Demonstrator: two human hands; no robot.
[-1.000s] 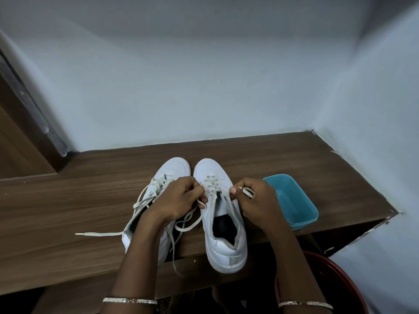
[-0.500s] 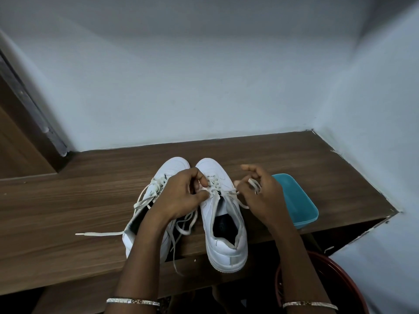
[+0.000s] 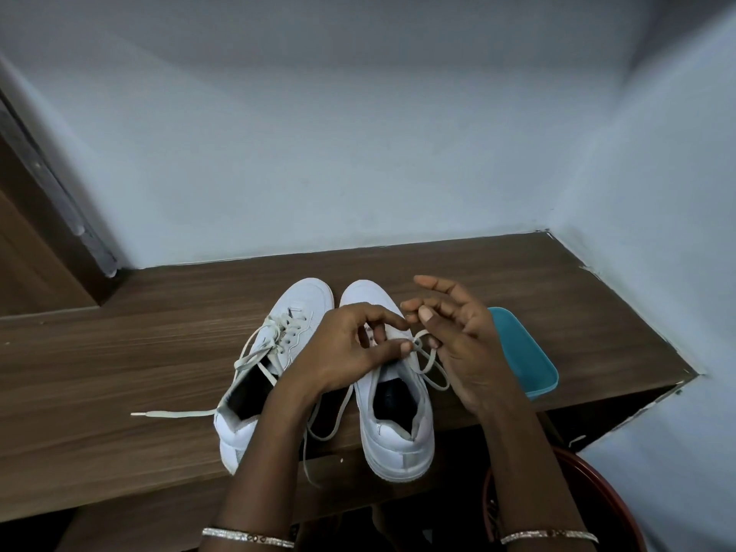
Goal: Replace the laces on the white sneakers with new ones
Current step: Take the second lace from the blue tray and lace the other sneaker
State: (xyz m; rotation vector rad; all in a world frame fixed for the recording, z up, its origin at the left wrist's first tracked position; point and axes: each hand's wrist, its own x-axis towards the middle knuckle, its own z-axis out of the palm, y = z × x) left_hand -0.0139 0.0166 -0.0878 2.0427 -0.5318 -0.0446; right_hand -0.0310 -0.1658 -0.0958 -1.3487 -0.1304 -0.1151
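Note:
Two white sneakers stand side by side on the wooden table, toes pointing away from me. The left sneaker has loosened off-white laces, and one lace end trails left across the table. My left hand is over the right sneaker and pinches its lace at the eyelets between thumb and forefinger. My right hand hovers just right of it, fingers partly spread, and holds a loose loop of the same lace. The right sneaker's upper eyelets are hidden by my hands.
A teal plastic tray sits on the table right of my right hand, close to the corner cut-out. A dark red round rim shows below the table edge at the lower right. Walls close off the back and right.
My right hand has risen and opened its fingers, drawing the lace out of the right sneaker into a slack loop. My left hand has shifted slightly right over the eyelets.

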